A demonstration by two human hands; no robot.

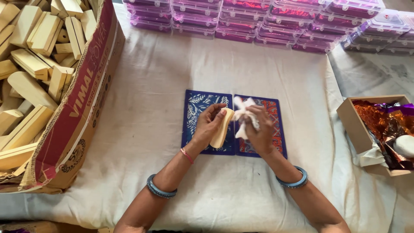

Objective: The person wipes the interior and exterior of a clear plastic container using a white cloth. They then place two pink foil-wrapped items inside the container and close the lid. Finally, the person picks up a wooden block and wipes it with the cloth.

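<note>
Your cardboard box [82, 99] brims with wooden blocks [30, 64] — left hand [207, 125] clamped on one block [222, 129], right hand [258, 129] clenching a white cloth [243, 113] over white sheeting [172, 77].

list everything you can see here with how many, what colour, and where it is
pale wooden blocks: many, cream, in box at left
brown cardboard box: one, left
dark blue patterned mats: two, centre
clear lidded plastic cases: many, purple inside, stacked along far edge
small tan carton: one, right, holding copper and purple foil
white table cloth: one
left hand: holds one pale wooden block
right hand: holds white cloth
</note>
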